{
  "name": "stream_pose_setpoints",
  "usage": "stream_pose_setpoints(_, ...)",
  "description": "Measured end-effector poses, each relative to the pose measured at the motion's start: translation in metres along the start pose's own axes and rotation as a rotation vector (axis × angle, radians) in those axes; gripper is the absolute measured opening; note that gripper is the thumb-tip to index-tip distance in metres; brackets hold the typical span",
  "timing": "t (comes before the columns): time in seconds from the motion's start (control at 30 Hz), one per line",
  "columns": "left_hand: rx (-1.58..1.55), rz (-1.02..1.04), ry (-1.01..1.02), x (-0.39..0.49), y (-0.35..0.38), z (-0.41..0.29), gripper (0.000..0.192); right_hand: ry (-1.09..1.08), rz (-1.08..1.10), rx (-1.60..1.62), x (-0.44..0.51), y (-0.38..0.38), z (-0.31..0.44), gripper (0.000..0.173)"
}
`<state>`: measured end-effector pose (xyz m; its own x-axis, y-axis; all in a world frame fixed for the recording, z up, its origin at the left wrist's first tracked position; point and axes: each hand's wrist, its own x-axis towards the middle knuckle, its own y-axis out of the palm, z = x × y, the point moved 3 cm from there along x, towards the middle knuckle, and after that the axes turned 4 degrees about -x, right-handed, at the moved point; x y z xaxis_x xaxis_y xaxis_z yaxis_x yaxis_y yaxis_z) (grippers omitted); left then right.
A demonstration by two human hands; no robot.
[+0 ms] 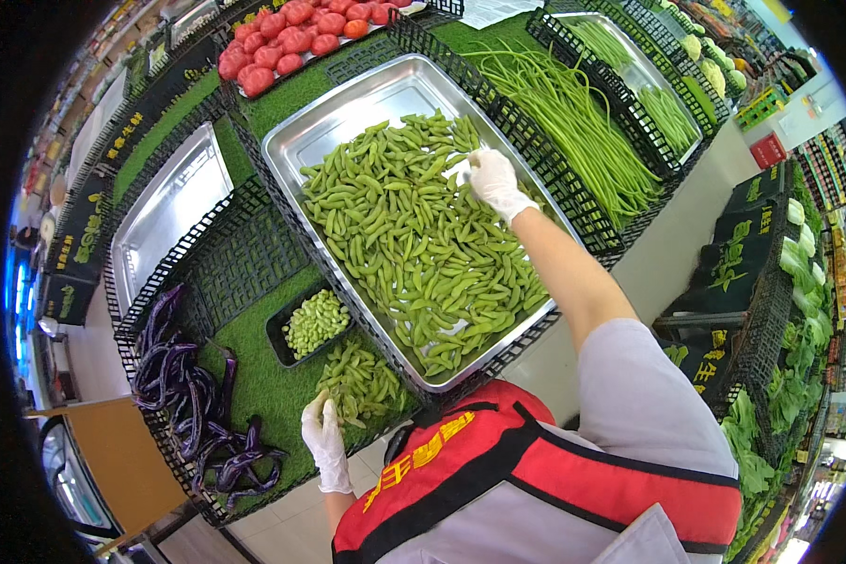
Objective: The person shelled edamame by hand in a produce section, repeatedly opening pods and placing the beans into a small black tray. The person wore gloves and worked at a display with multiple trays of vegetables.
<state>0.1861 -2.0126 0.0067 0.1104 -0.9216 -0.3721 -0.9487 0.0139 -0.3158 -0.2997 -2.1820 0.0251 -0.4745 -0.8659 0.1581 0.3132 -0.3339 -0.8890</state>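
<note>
A large stainless steel tray (366, 83) lies before me, spread with green edamame pods (423, 233). Inside it, at the right side, my right hand (497, 182) in a white glove reaches down to the pods with bent fingers. Its fingertips are partly hidden, so a grip on a pod is not clear. My left hand (322, 437), also gloved, is at the near edge of a smaller heap of pods and husks (361, 381) on green artificial turf. Whether its fingers pinch a husk is unclear. Just beyond that heap, a black plastic tray (276, 337) holds shelled green beans (315, 323).
Purple eggplants (190, 395) lie at the left. Black lattice dividers (529, 134) border the steel tray. Garlic scapes (571, 134) fill the right section, and tomatoes (296, 35) sit at the back. Another metal tray (176, 204) stands left. Leafy greens (751, 437) line a right-hand shelf.
</note>
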Motion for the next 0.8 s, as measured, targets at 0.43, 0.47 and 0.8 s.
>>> stream_pose_setpoints(0.43,-0.233,-0.005,0.216,-0.017,0.048,-0.079,0.024,0.045,0.356,1.040,-0.058,-0.036,0.016,0.019)
stream_pose_setpoints(0.47,-0.225,0.050,0.253,-0.016,0.062,-0.090,0.022,0.096,0.502,1.094,-0.087,-0.035,0.036,0.020)
stream_pose_setpoints(0.8,-0.431,0.289,0.132,-0.031,0.090,-0.104,0.016,0.084,0.832,1.287,-0.245,-0.024,0.132,0.013)
